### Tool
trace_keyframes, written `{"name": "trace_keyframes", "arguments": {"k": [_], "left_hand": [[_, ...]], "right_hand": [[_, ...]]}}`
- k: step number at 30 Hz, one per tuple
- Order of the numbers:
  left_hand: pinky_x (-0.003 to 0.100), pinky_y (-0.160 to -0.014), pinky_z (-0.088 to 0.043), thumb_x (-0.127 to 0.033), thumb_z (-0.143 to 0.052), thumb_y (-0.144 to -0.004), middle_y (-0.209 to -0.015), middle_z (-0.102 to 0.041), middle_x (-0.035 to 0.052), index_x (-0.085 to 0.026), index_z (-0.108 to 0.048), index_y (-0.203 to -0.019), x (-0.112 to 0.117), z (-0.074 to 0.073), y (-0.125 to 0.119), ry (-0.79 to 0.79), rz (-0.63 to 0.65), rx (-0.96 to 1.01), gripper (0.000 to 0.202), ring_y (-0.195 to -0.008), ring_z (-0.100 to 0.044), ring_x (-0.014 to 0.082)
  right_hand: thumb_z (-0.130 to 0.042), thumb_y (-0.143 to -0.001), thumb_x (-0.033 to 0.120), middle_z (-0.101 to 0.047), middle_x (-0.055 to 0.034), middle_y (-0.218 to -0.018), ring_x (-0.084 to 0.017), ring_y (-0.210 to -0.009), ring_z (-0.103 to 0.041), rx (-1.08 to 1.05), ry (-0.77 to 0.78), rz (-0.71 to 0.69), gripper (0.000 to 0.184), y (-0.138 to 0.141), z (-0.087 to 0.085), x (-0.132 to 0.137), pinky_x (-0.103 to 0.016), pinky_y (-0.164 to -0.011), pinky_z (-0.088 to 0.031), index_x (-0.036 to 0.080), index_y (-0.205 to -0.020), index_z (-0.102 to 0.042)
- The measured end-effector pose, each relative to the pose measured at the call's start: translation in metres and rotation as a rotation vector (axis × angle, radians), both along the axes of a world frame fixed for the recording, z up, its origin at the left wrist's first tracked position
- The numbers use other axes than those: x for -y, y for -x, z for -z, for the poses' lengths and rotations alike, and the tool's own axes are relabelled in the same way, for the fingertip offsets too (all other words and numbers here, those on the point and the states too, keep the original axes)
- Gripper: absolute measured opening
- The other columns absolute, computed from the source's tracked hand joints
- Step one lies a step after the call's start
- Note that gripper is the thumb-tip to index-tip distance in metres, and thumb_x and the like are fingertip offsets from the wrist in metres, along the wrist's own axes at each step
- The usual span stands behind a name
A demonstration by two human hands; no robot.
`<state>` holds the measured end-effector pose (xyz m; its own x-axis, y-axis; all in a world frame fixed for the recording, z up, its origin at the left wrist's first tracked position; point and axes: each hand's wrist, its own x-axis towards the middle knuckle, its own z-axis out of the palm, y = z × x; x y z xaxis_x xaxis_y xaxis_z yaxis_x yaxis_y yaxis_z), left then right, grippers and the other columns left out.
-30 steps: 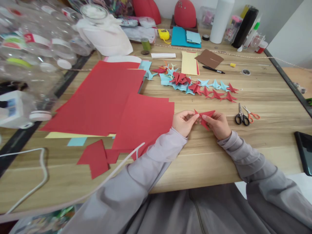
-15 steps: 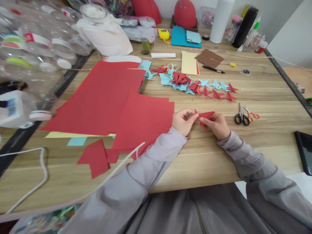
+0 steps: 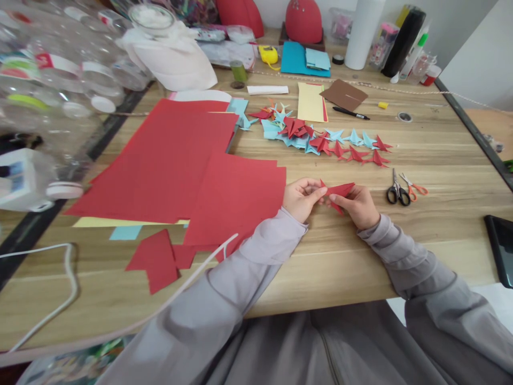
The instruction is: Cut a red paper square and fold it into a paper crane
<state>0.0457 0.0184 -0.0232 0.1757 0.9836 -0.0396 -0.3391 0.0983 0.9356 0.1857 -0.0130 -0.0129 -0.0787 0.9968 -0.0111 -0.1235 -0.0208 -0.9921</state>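
A folded red paper crane (image 3: 340,190) is pinched between both hands just above the wooden table. My left hand (image 3: 300,198) grips its left end between thumb and fingers. On its right side, my right hand (image 3: 358,206) closes thumb and fingers over the lower part, hiding some of the folds. Beyond the hands lie several finished red paper cranes (image 3: 356,155) and light blue paper cranes (image 3: 355,137), partly heaped together. Large red paper sheets (image 3: 160,160) are stacked left of my left hand, and smaller red scraps (image 3: 158,259) lie in front of them.
Black-handled scissors (image 3: 397,195) and orange-handled scissors (image 3: 414,187) lie right of my hands. A phone (image 3: 499,246) rests at the right edge. A white cable (image 3: 72,272) runs along the left front. Plastic bottles (image 3: 60,69) crowd the left; a white bottle (image 3: 364,35) stands at the back.
The red paper crane has tilted very slightly, its right tip a little farther right. Both hands keep nearly the same place and hold.
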Motion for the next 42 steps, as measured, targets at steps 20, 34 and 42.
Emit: {"name": "trace_keyframes", "arguments": {"k": [20,34,42], "left_hand": [[0.029,-0.05,-0.051,-0.028,-0.087,-0.042,-0.05,-0.065,0.0015,-0.011,-0.062,-0.068,-0.0003,-0.0025,0.0015,0.109,0.131,0.132,0.039,-0.045,-0.06,0.0143],[0.03,-0.049,-0.053,-0.026,-0.085,-0.047,-0.053,-0.064,0.0011,-0.011,-0.06,-0.069,0.003,-0.0048,0.0022,0.167,0.237,0.242,0.037,-0.047,-0.061,0.0146],[0.028,-0.049,-0.052,-0.028,-0.085,-0.048,-0.047,-0.06,0.0006,-0.01,-0.064,-0.066,0.0012,-0.0066,0.0053,0.148,0.326,0.214,0.033,-0.046,-0.06,0.014]], "right_hand": [[-0.073,-0.069,0.029,-0.07,-0.0027,-0.065,-0.013,-0.057,-0.062,-0.072,0.007,-0.031,0.015,-0.0051,0.0063,-0.0009,-0.025,-0.056,-0.051,0.015,-0.071,-0.072],[-0.076,-0.067,0.028,-0.07,-0.0022,-0.065,-0.013,-0.057,-0.062,-0.195,0.076,-0.082,0.013,-0.0032,0.0036,0.0003,-0.027,-0.059,-0.052,0.016,-0.07,-0.073],[-0.076,-0.068,0.028,-0.069,-0.0033,-0.065,-0.014,-0.06,-0.062,-0.222,0.059,-0.17,0.014,-0.0041,0.0021,0.0004,-0.026,-0.06,-0.051,0.015,-0.071,-0.073]]}}
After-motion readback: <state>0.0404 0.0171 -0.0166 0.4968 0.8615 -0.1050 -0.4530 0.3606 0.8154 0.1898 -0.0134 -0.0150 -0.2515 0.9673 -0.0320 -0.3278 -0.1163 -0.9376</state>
